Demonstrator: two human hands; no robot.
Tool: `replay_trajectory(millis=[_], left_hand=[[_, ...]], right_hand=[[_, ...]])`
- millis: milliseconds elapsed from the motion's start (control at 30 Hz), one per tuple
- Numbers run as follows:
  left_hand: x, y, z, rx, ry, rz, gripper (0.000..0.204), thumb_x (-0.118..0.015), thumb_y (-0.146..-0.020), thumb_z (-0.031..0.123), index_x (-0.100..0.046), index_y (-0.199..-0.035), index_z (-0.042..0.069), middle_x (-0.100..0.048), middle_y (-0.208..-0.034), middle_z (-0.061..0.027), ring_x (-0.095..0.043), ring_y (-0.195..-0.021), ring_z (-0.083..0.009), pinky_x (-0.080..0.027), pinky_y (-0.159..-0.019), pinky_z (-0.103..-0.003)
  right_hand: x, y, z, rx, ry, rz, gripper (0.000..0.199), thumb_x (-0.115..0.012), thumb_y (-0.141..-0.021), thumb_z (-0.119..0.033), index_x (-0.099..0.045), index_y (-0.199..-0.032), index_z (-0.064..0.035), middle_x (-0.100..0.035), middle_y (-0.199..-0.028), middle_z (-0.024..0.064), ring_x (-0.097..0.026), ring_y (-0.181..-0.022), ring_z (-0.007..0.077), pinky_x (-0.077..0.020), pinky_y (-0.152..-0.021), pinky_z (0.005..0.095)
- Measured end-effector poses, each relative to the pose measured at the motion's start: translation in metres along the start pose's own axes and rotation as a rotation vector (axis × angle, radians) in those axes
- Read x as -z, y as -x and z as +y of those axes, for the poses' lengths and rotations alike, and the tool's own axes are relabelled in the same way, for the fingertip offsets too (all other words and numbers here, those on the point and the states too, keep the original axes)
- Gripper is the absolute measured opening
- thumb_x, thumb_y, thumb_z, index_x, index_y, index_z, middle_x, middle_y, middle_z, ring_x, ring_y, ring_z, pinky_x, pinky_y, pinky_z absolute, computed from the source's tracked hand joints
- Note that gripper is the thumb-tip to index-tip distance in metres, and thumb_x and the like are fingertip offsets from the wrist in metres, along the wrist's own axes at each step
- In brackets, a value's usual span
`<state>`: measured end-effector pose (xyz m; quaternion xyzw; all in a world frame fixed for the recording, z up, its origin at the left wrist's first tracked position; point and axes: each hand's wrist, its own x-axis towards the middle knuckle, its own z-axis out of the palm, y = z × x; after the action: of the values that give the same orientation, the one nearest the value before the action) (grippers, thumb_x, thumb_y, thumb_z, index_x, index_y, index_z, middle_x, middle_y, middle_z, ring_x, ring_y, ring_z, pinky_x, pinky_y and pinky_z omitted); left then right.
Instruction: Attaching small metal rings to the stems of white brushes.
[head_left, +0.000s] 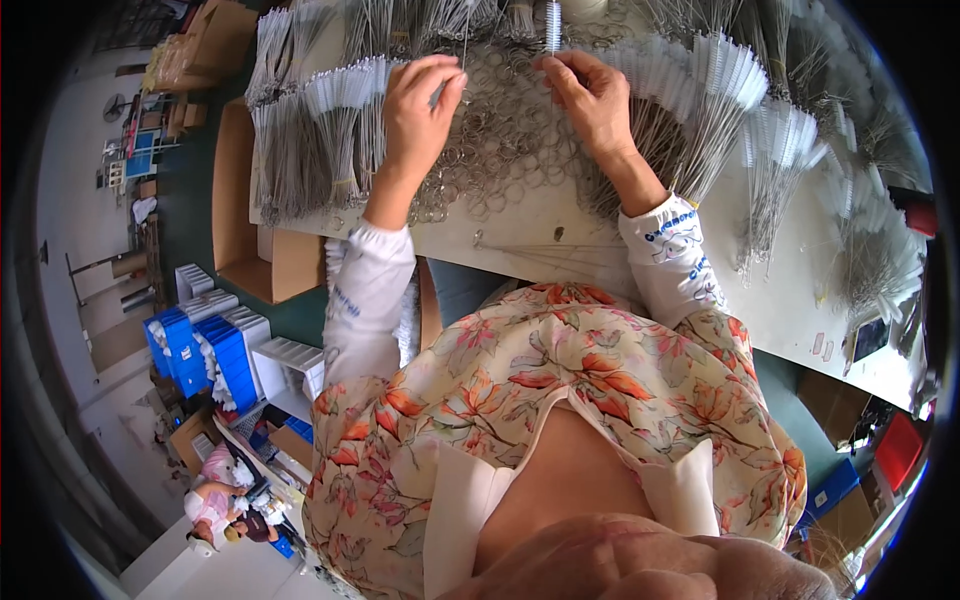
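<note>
My left hand (420,115) is closed in a pinch over the far part of the table. A thin metal wire (465,35) rises from its fingertips; the wire's far end runs out of the picture. Across from it, my right hand (595,105) pinches a wire brush (553,28) with white bristles pointing away from me. Between and below the hands lies a loose pile of small metal rings (510,140). Bundles of white-bristled wire brushes (340,95) lie left of my left hand, and more brush bundles (725,85) are by my right forearm.
A pale worktable (480,240) spans the view, with several loose wires (560,246) near its front edge. At the left stands an open cardboard box (245,250). Blue bins (225,350) sit on the floor beyond. Another person (215,505) works at lower left.
</note>
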<state>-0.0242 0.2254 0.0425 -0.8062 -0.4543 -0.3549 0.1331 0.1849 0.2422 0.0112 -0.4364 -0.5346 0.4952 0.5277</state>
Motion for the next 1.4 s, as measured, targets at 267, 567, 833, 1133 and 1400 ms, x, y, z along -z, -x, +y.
replay_trajectory(millis=[267, 567, 833, 1133, 1400], left_hand=[[-0.008, -0.065, -0.067, 0.523, 0.156, -0.175, 0.015, -0.057, -0.087, 0.017, -0.061, -0.087, 0.003, -0.060, -0.065, -0.0024, -0.057, -0.060, -0.0116, -0.044, -0.055, -0.026], [0.063, 0.002, -0.042, 0.735, 0.047, -0.716, 0.024, -0.067, -0.076, 0.033, -0.067, -0.084, 0.010, -0.067, -0.081, -0.0063, -0.064, -0.075, -0.0188, -0.048, -0.067, -0.032], [0.070, 0.069, -0.019, 0.754, -0.136, -0.684, 0.019, -0.065, -0.078, 0.025, -0.065, -0.081, 0.006, -0.064, -0.072, -0.0121, -0.062, -0.068, -0.0266, -0.046, -0.060, -0.035], [0.109, 0.039, -0.087, 0.952, 0.299, 0.054, 0.023, -0.050, -0.091, 0.025, -0.063, -0.100, 0.008, -0.062, -0.069, -0.0057, -0.060, -0.060, -0.0130, -0.047, -0.053, -0.025], [0.107, 0.144, -0.250, 0.705, -0.282, -0.644, 0.029, -0.060, -0.080, 0.028, -0.065, -0.089, 0.000, -0.066, -0.088, -0.0148, -0.062, -0.081, -0.0284, -0.046, -0.074, -0.035]], right_hand=[[-0.008, 0.001, -0.001, 0.009, 0.007, -0.037, 0.021, -0.059, -0.083, -0.022, -0.069, -0.089, -0.0053, -0.061, -0.064, -0.0008, -0.051, -0.057, 0.0036, -0.0420, -0.053, 0.0203], [-0.006, 0.001, 0.001, -0.028, 0.002, -0.033, 0.021, -0.060, -0.084, -0.022, -0.069, -0.090, -0.0048, -0.060, -0.064, -0.0012, -0.051, -0.057, 0.0034, -0.0419, -0.053, 0.0201], [-0.004, 0.002, -0.003, -0.034, -0.071, -0.066, 0.020, -0.058, -0.085, -0.019, -0.068, -0.092, -0.0022, -0.061, -0.071, 0.0002, -0.050, -0.059, 0.0040, -0.0424, -0.054, 0.0187], [0.032, 0.019, -0.078, 0.075, -0.466, 0.020, 0.021, -0.051, -0.091, -0.016, -0.064, -0.090, 0.0004, -0.059, -0.072, 0.0035, -0.053, -0.063, 0.0099, -0.0438, -0.059, 0.0239], [0.191, 0.053, -0.091, 0.130, 0.203, 0.544, 0.017, -0.055, -0.088, -0.017, -0.062, -0.086, -0.0020, -0.051, -0.062, -0.0013, -0.049, -0.055, 0.0056, -0.0436, -0.049, 0.0214]])
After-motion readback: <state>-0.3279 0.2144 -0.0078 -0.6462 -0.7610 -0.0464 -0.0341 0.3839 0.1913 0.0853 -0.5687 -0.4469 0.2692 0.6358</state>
